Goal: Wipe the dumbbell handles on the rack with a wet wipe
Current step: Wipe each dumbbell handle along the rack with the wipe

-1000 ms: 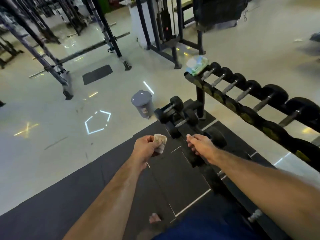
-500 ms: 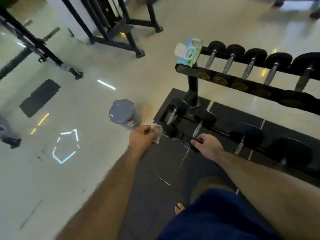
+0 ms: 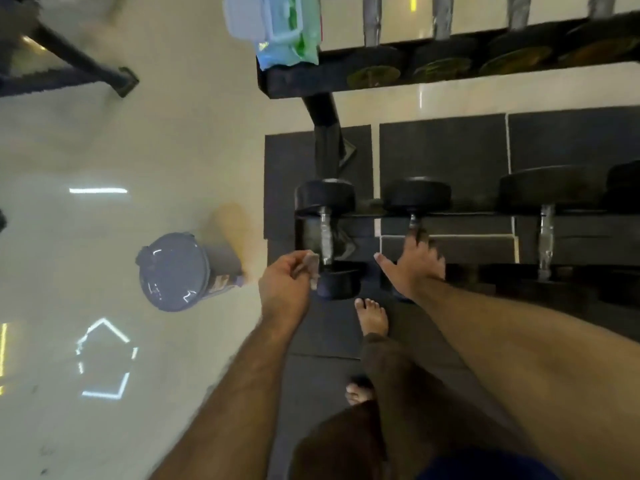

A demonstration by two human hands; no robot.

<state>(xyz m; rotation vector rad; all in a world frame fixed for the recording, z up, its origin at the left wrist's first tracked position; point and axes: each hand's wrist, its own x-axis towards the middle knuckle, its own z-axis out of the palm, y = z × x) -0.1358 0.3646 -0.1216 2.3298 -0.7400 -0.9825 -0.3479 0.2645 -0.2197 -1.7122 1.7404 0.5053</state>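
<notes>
My left hand point(image 3: 285, 284) pinches a crumpled wet wipe point(image 3: 308, 268) right beside the near end of the leftmost dumbbell point(image 3: 325, 237) on the low shelf of the black rack point(image 3: 450, 218). That dumbbell has black heads and a metal handle. My right hand point(image 3: 414, 268) lies over the second dumbbell point(image 3: 415, 197), fingers spread, its fingertips on the handle. A third dumbbell point(image 3: 545, 233) sits further right. The upper shelf point(image 3: 311, 83) carries several more dumbbells.
A pack of wet wipes point(image 3: 280, 26) lies on the left end of the upper shelf. A grey lidded bin point(image 3: 176, 271) stands on the pale floor to the left. My bare feet point(image 3: 372, 315) are on black rubber mats. A black machine frame point(image 3: 86, 64) is top left.
The view has tilted steeply down and closer to the low shelf. My left hand has brought the wipe up to the first dumbbell's handle. My right hand has shifted onto the second dumbbell.
</notes>
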